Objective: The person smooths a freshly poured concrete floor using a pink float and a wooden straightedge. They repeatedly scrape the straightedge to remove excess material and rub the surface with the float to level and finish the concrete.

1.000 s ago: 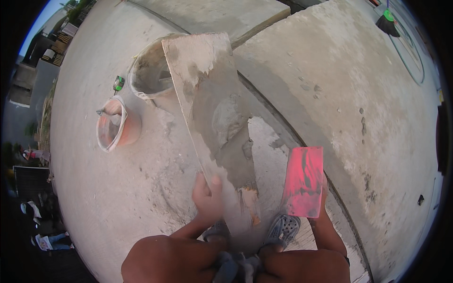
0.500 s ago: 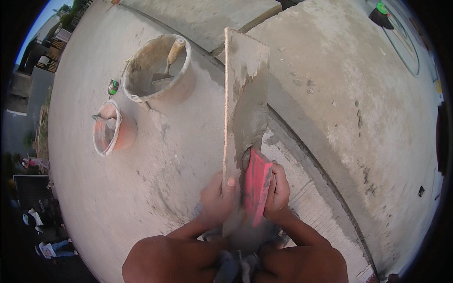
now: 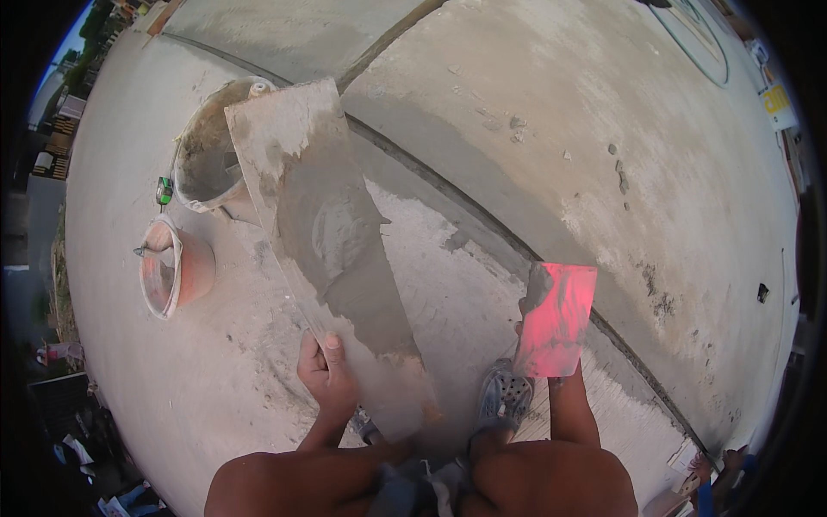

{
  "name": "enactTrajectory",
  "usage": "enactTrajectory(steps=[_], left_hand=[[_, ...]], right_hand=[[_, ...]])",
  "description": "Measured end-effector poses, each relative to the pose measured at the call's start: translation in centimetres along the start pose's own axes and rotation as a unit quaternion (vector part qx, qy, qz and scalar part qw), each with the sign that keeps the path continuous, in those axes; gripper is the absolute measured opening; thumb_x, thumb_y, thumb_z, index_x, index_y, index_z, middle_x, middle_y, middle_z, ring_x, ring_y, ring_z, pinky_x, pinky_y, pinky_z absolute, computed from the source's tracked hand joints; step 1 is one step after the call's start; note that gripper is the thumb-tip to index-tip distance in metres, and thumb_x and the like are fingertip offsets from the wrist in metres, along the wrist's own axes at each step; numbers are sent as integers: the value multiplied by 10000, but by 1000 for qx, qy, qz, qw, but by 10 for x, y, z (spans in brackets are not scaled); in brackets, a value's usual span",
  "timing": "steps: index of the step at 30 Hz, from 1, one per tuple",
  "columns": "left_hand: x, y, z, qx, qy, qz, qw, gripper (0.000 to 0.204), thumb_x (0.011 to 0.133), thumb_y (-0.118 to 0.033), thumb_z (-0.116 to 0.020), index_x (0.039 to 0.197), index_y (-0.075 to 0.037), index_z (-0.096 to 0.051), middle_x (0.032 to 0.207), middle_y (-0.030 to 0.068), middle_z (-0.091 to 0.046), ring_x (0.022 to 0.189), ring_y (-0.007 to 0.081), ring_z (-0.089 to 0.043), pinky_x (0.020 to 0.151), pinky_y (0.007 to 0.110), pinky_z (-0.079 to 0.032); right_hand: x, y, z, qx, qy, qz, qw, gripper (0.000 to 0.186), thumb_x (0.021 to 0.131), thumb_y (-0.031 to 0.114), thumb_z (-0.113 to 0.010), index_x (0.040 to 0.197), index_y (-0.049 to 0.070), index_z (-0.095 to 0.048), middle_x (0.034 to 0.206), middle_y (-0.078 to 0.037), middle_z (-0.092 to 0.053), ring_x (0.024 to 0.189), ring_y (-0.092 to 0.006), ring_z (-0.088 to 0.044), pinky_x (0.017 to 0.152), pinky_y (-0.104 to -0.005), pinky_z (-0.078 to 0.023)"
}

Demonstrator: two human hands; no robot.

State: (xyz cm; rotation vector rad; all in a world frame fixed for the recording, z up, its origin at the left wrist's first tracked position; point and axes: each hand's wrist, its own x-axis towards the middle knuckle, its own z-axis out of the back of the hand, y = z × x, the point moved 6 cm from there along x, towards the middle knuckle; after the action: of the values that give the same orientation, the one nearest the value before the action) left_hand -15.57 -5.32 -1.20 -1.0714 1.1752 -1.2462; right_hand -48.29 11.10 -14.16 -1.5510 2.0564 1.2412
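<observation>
My left hand grips the lower left edge of a long flat board, thumb on top. The board tilts up and to the left, and a wet grey layer of mortar covers its middle. Out to the right, my right hand holds a pink plastering float from behind. The float's face is toward me, smeared with grey mortar, and it hides most of the fingers. Board and float are apart.
Beyond the board stands a large bucket, partly covered by it. Nearer is a small orange bucket, with a green tape measure close by. A dark groove crosses the concrete. A grey clog is on my foot. Another person's limb shows at lower right.
The float has come away from the board and moved right, its face turned toward me. The board has swung left and tipped so its mortared face shows. My view has shifted right.
</observation>
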Motion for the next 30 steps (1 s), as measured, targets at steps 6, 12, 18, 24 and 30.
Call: enactTrajectory(steps=[6, 12, 18, 24, 30], left_hand=[[-3, 3, 27, 34, -60, -2, 998, 307, 1026, -156, -664, 1250, 33, -573, 1091, 75, -676, 962, 107, -614, 875, 262, -480], [-5, 4, 29, 29, -55, 29, 998, 290, 1039, -160, -646, 1251, 21, -567, 1101, 69, -675, 975, 104, -621, 882, 261, -484], [1, 10, 21, 59, -50, 52, 996, 316, 1056, -225, -628, 1261, 4, -555, 1114, 55, -668, 987, 98, -615, 889, 258, -477], [3, 11, 21, 68, -48, 59, 995, 337, 1064, -250, -615, 1274, 4, -546, 1105, 54, -665, 987, 99, -611, 890, 264, -474], [7, 13, 19, 71, -43, 79, 993, 357, 1064, -251, -616, 1294, 11, -538, 1126, 59, -667, 1003, 99, -613, 900, 268, -473]], right_hand=[[10, 18, 31, -53, 50, 35, 997, 369, 1069, 259, -545, 1373, 53, -582, 1173, -99, -676, 1057, -270, -673, 884, -399, -572], [29, 45, -61, -530, 97, 258, 802, 315, 1058, 215, -599, 1282, 19, -701, 996, -99, -695, 952, -216, -651, 854, -339, -524], [63, 37, -120, -690, 136, 336, 627, 326, 1013, 216, -650, 1302, 78, -708, 1001, -130, -631, 854, -279, -626, 799, -373, -520], [82, 19, -141, -771, 164, 314, 530, 340, 1007, 301, -641, 1301, 142, -709, 1040, -119, -612, 901, -311, -649, 798, -425, -551], [69, 19, -147, -763, 227, 279, 537, 338, 1000, 268, -644, 1301, 123, -696, 1010, -127, -601, 907, -324, -643, 800, -423, -546]])
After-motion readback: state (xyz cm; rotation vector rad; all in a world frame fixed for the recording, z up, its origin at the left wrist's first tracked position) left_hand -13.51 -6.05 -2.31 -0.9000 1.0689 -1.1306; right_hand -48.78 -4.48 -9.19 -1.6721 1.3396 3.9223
